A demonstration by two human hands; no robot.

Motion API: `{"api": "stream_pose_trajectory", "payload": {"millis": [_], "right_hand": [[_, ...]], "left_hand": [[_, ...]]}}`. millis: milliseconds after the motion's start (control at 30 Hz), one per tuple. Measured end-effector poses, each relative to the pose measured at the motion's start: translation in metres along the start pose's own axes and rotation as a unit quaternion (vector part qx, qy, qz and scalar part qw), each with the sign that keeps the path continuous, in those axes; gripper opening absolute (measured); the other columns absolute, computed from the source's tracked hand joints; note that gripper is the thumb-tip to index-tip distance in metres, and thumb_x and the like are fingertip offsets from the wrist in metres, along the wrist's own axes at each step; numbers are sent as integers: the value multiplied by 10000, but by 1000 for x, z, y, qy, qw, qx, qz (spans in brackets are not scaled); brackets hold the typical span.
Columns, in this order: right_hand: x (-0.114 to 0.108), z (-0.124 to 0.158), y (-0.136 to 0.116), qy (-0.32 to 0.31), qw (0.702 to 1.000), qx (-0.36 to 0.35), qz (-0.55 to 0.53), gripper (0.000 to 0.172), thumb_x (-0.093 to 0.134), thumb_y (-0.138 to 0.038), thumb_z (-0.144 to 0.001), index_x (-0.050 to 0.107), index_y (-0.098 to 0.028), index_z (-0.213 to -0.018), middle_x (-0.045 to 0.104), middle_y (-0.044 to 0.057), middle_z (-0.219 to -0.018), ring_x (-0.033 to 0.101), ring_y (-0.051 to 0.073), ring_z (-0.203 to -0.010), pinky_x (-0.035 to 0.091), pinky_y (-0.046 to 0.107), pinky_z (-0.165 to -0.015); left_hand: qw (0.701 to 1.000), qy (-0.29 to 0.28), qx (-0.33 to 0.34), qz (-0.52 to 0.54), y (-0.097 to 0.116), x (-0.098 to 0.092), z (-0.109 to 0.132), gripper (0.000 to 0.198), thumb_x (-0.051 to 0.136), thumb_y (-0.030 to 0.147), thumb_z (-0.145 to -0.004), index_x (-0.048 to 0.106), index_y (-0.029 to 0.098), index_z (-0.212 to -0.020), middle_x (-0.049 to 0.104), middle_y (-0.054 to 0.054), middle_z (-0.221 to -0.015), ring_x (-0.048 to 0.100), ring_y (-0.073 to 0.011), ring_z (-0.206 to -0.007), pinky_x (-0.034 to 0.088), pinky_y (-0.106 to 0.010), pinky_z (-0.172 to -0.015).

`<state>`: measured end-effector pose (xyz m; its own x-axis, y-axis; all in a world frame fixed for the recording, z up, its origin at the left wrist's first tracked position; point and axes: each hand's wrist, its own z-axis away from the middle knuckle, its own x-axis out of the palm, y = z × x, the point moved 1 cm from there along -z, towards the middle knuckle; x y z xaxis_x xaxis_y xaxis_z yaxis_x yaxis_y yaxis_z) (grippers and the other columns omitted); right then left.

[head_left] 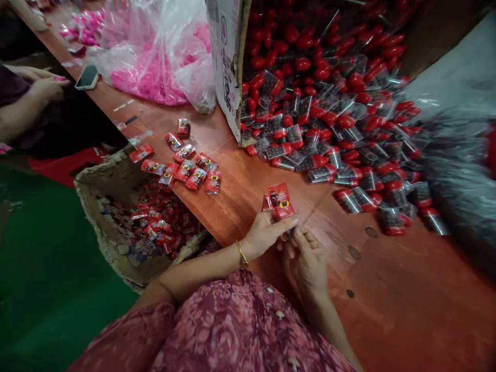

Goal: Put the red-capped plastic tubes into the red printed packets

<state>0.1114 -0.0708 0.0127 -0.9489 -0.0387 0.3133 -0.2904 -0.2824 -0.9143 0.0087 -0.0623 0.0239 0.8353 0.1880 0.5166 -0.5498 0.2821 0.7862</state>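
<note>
My left hand (267, 231) pinches a few small red printed packets (279, 201) just above the wooden tabletop (406, 289). My right hand (308, 258) is curled right beside it, fingertips touching the left thumb; what it grips is too small to make out. A big heap of red-capped items in clear wrappers (333, 119) lies beyond the hands, spilling from a cardboard box (227, 62). Several finished red packets (186, 168) lie in a loose group to the left on the table.
A torn carton (116, 243) below the table edge on the left holds many red packets. A clear bag of pink items (163, 57) sits at the back. Another person's hands (42, 85) rest near a phone (87, 77) at far left. Grey plastic sheeting (457, 144) lies at right.
</note>
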Motion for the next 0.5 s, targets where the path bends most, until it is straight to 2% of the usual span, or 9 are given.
{"api": "stream_pose_trajectory", "payload": {"millis": [67,200,333,500], "right_hand": [[0,0,3,12,1000,-4,-4,250,682,-407,-710,563,-189,-727,511,-81,-465,420,49,-354,438,205,-440],[-2,-2,9,50,996,-51,49,228,663,-375,-739,567,-190,-831,505,-90,-467,427,52,-361,418,193,-433],[-2,-2,12,82,980,-126,131,203,608,-364,-784,566,-184,-869,537,-63,-553,436,56,-404,356,184,-401],[-2,-1,12,59,966,-164,193,197,571,-368,-802,572,-192,-891,566,-33,-612,481,84,-474,393,208,-441]], "left_hand": [[1000,-1,9,18,-1,-3,0,408,695,489,-628,633,118,-785,560,18,-585,468,-69,-494,374,-209,-478],[997,38,45,52,-6,-8,-1,386,685,493,-645,633,117,-717,603,-3,-643,522,-82,-594,425,-222,-608],[997,58,54,24,-9,-7,-1,347,728,444,-616,647,120,-710,611,9,-622,503,-71,-551,409,-214,-580],[997,32,53,51,1,-5,-3,354,741,447,-603,671,122,-727,660,-17,-666,576,-104,-617,443,-239,-650]]}}
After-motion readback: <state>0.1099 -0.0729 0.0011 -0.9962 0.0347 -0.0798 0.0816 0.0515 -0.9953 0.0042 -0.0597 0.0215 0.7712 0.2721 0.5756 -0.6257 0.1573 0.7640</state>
